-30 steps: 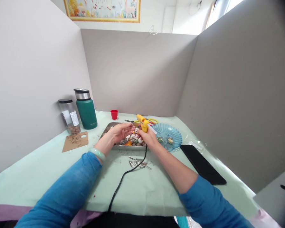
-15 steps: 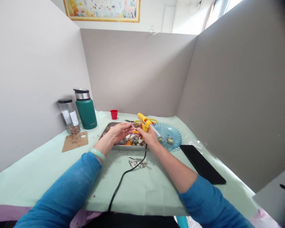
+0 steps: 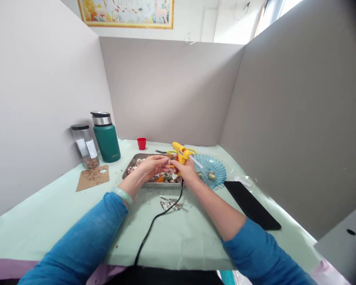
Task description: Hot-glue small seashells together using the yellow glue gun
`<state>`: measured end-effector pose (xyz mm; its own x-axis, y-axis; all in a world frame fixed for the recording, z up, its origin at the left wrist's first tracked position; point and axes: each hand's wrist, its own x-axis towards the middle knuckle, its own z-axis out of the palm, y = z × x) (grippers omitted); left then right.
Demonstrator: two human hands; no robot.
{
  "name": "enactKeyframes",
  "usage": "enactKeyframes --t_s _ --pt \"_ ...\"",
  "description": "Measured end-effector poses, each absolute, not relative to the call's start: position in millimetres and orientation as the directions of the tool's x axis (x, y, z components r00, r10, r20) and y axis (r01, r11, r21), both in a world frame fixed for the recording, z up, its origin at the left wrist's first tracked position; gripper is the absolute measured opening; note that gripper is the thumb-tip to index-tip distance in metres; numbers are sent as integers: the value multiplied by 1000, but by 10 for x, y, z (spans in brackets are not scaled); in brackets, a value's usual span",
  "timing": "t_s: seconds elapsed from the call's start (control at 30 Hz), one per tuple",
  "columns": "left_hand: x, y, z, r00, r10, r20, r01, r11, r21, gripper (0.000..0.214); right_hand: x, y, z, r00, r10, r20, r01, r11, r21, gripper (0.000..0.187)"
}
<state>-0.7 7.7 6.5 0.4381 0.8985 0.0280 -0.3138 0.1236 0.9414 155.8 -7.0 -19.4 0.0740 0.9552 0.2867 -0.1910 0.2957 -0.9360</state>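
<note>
My right hand point(image 3: 186, 170) is closed round the handle of a yellow hot glue gun point(image 3: 181, 152), which has a pale glue stick point(image 3: 195, 161) sticking out of its back end. Its thumb reaches toward my left hand point(image 3: 154, 166), whose fingers are pinched together. What the left fingers hold is too small to make out. Both hands are over a metal tray point(image 3: 163, 185) filled with shells and small stones point(image 3: 166, 178). The gun's black cord point(image 3: 154, 219) runs down past several metal clips point(image 3: 173, 204) lying on the table.
To the right are a blue fluted plate point(image 3: 219, 168) with small pieces on it and a black slab point(image 3: 252, 204). On the left stand a green bottle point(image 3: 106, 142), a jar point(image 3: 84, 146) and a brown board point(image 3: 93, 178). A red cup point(image 3: 141, 143) and yellow-handled scissors point(image 3: 166, 152) lie behind.
My left fingers have moved slightly right, closer to my right thumb. The glue gun stays in my right hand, and the view has shifted slightly.
</note>
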Motion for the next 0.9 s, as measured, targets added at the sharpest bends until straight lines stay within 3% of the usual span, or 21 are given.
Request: enactKeyframes --t_s 0.4,0.6,0.9 --pt "-39 136 58 312 950 20 -325 87 942 7 1563 -61 -200 95 953 287 -133 298 -945 29" --pt "-125 243 42 100 990 104 -400 -56 915 16 1594 -116 -168 -52 950 309 -80 305 -949 36" --pt "-146 264 52 -78 958 277 -244 -288 926 27 1636 -116 -152 -179 947 267 -146 243 -959 57"
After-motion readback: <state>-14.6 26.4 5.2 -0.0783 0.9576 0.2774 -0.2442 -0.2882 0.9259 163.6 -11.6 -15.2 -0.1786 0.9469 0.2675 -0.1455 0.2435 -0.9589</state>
